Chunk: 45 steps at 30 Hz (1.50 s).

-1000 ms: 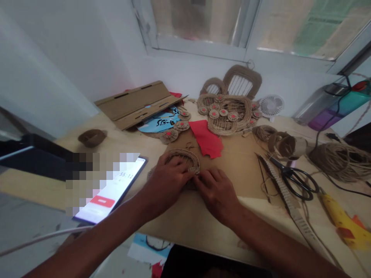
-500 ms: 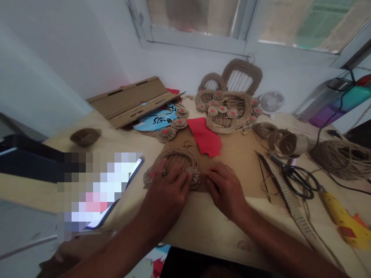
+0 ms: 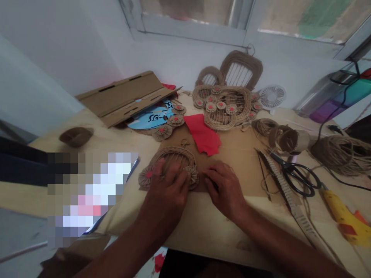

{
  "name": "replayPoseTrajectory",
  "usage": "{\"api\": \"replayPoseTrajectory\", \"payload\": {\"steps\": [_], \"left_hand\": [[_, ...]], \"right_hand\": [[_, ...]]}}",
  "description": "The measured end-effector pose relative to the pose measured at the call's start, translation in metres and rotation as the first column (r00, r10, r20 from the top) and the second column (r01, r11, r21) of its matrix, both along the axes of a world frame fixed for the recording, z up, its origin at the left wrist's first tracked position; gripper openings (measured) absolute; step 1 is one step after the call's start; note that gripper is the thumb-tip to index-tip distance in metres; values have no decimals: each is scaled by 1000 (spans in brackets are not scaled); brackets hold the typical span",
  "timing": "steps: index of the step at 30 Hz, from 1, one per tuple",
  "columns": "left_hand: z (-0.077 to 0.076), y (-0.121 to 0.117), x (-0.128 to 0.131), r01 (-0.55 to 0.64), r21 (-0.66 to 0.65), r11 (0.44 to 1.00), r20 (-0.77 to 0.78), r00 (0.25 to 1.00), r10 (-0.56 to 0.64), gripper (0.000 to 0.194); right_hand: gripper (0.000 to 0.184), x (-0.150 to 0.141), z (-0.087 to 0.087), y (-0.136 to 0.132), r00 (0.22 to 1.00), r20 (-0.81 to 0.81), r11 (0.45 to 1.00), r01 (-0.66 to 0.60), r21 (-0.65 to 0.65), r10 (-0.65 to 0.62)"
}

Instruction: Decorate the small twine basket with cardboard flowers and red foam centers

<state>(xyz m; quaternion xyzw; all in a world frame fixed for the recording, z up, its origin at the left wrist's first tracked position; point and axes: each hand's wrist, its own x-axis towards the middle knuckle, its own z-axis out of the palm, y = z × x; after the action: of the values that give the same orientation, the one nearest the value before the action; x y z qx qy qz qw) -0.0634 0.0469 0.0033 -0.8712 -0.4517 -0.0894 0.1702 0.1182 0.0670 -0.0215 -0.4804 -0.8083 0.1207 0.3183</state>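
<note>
My left hand (image 3: 166, 189) lies flat on a small jute-wrapped arch piece (image 3: 174, 156) with rope bars, its fingers spread over the lower part. A jute rosette with a red centre (image 3: 145, 176) shows at the piece's left corner, and another rosette (image 3: 193, 176) sits at its right corner by my fingertips. My right hand (image 3: 226, 187) rests just right of that piece on a brown cardboard sheet (image 3: 246, 162), fingers curled down onto the sheet; nothing shows in it.
A red felt scrap (image 3: 203, 135), larger jute basket pieces with rosettes (image 3: 226, 104), a folded cardboard box (image 3: 124, 96), black scissors (image 3: 295, 172), a yellow glue gun (image 3: 344, 218), twine coils (image 3: 339, 154), a small white fan (image 3: 272, 96) and a phone (image 3: 95, 193) lie around.
My left hand slid down off the arch piece's top, uncovering its bars and the left rosette. My right hand drew slightly right, away from the piece. The view tilted downward.
</note>
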Motion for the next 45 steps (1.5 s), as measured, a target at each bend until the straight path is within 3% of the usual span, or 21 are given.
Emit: {"api": "replayPoseTrajectory", "payload": {"steps": [7,9,11,18,24,31,35,40,45], "left_hand": [[-15,1,-6,2,65,998,85,996,-8,42],[-18,2,-8,60,21,998,36,998,-60,43],[-18,4,-8,23,45,999,82,996,-26,43],[-5,4,-3,18,3,1000,68,998,-18,45],[9,3,0,-10,-102,995,69,997,17,41],[26,15,-2,-45,-275,960,158,983,91,42],[33,24,-9,-40,-316,948,193,976,105,46],[38,25,-15,-43,-315,948,225,967,119,42],[41,16,-13,-56,-316,947,242,961,138,43]], "right_hand": [[18,-3,-1,-1,1000,-16,1000,19,-18,-19],[17,-4,-2,-1,999,-18,999,33,-16,-33],[17,-5,-4,-1,999,-4,999,49,-3,-49],[16,-6,-7,0,998,-4,997,69,44,-69],[22,0,0,0,989,-131,997,71,39,-66],[25,20,31,-34,940,-335,998,53,-23,-58],[21,33,44,-61,864,-488,990,79,-121,-128],[18,45,46,-84,776,-563,956,181,-231,-283],[18,48,44,-95,752,-570,938,195,-287,-330]]}}
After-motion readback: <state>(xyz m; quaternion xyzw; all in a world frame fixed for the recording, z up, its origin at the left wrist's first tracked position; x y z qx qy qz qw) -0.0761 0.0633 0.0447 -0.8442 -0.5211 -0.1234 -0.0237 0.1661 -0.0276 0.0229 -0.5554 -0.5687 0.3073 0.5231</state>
